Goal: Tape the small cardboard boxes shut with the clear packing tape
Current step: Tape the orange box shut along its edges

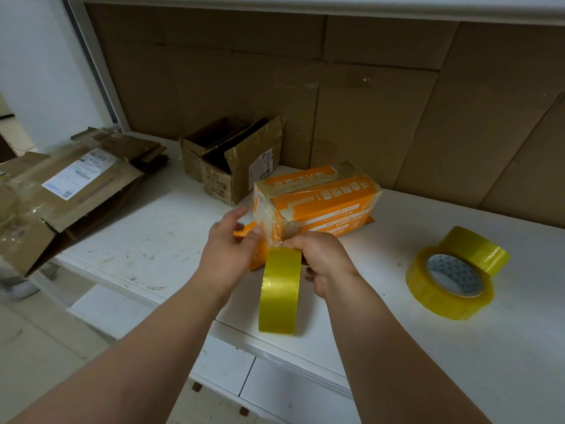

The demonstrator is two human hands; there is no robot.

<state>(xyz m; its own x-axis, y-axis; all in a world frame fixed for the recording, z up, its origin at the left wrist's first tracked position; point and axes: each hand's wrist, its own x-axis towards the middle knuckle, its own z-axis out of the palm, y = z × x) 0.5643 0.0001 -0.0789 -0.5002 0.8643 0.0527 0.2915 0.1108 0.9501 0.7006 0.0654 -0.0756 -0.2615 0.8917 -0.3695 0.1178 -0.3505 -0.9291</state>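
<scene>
**Taping an orange box at a white desk**

Both forearms reaching forward over the desk [153, 240] edge. Left hand [227, 249] pressed against the near end of the orange cardboard box [321, 198], fingers loosely extended. Right hand [321, 258] curled around an upright yellowish tape roll [279, 292], tape stretched up to the box. Two spare tape rolls [452, 276] lying right.

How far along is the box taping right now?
Looks done: clear tape already covers much of the orange box. In hand: the right hand grips a tape roll with its strip stuck to the box's near end, while the left hand steadies that end. Left: cutting the strip, and two open brown boxes behind. Two spare rolls sit on the table.
</scene>
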